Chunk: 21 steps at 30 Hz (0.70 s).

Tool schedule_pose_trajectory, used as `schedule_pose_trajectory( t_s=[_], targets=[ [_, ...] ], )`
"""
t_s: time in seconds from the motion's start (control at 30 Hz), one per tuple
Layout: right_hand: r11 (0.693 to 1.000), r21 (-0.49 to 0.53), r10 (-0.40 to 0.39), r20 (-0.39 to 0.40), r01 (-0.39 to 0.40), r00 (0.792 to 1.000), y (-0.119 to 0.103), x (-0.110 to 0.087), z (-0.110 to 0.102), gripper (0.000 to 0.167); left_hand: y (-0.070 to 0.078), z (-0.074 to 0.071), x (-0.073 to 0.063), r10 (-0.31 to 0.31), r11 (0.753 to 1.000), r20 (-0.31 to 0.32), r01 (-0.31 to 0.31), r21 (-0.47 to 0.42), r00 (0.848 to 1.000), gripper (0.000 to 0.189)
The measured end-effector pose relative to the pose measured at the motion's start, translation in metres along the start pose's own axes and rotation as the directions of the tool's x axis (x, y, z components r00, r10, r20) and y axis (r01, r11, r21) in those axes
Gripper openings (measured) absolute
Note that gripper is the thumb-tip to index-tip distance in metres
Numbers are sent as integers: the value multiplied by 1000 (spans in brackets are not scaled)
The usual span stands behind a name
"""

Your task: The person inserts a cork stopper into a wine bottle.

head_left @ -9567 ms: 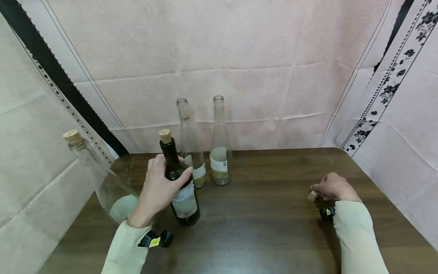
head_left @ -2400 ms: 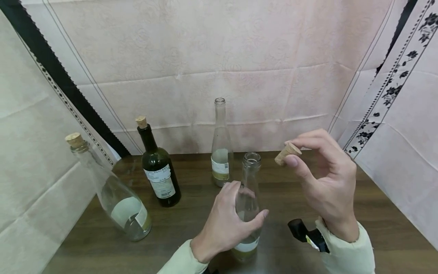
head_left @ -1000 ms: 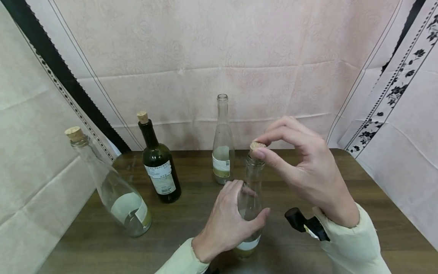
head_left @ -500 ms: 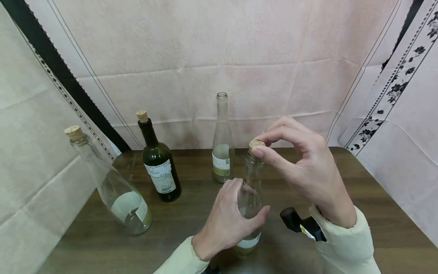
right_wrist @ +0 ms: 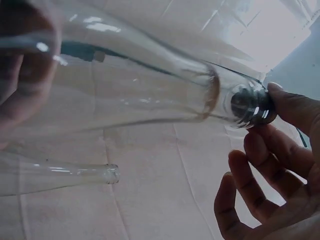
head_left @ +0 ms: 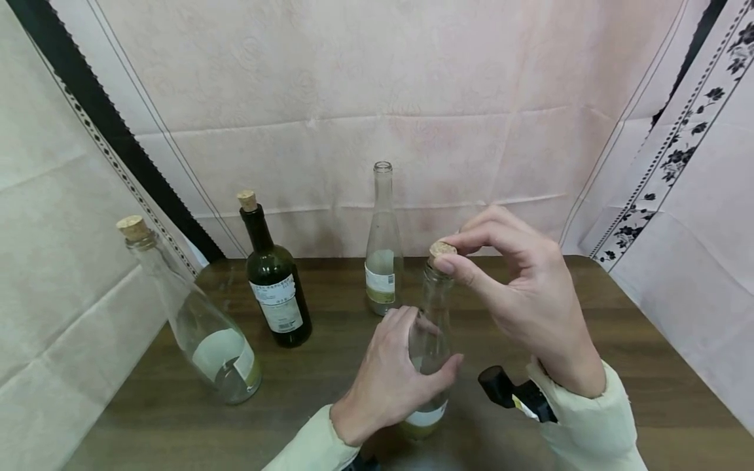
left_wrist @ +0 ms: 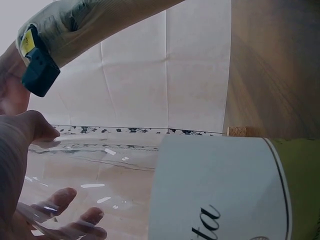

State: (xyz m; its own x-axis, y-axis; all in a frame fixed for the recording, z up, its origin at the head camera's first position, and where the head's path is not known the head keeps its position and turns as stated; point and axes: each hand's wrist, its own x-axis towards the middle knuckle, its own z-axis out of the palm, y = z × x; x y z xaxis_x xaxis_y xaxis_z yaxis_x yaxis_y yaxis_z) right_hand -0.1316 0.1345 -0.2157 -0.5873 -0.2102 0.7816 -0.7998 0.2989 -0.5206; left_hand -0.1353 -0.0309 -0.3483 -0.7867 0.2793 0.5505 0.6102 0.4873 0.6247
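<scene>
My left hand (head_left: 394, 383) grips the body of a clear glass bottle (head_left: 432, 356), which stands upright near the front of the table. In the left wrist view its pale label (left_wrist: 215, 185) shows, with fingers behind the glass. Thumb and fingertips of my right hand (head_left: 524, 281) pinch a cork (head_left: 442, 249) at the bottle's mouth. The right wrist view shows the cork's dark lower end (right_wrist: 242, 102) inside the neck, and the other fingers curled loosely below. Part of the cork stands above the rim.
At the left stand a corked clear bottle (head_left: 220, 353) and a corked dark green wine bottle (head_left: 277, 288). An uncorked clear bottle (head_left: 381, 261) stands behind the left hand. In the left wrist view, a small cork (left_wrist: 237, 131) shows beyond the label. Cloth (head_left: 377, 78) hangs behind the table (head_left: 665, 392).
Earlier my left hand held the dark bottle and my right reached a cork at the right. The clear bottle came forward, and the cork went into its mouth. The last half second shows little change.
</scene>
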Motion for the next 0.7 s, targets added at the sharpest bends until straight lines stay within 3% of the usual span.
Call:
schedule_pose_trajectory(
  t_s=[0.37, 0.7],
  targets=[
    [999, -31, 41, -5, -42, 999, 4, -6, 0, 28, 0, 0, -1, -60, 998, 35, 60, 11, 998, 35],
    [990, -133, 33, -43, -38, 999, 28, -22, -20, 24, -2, -3, -1, -47, 999, -15, 48, 26, 999, 33]
  ],
)
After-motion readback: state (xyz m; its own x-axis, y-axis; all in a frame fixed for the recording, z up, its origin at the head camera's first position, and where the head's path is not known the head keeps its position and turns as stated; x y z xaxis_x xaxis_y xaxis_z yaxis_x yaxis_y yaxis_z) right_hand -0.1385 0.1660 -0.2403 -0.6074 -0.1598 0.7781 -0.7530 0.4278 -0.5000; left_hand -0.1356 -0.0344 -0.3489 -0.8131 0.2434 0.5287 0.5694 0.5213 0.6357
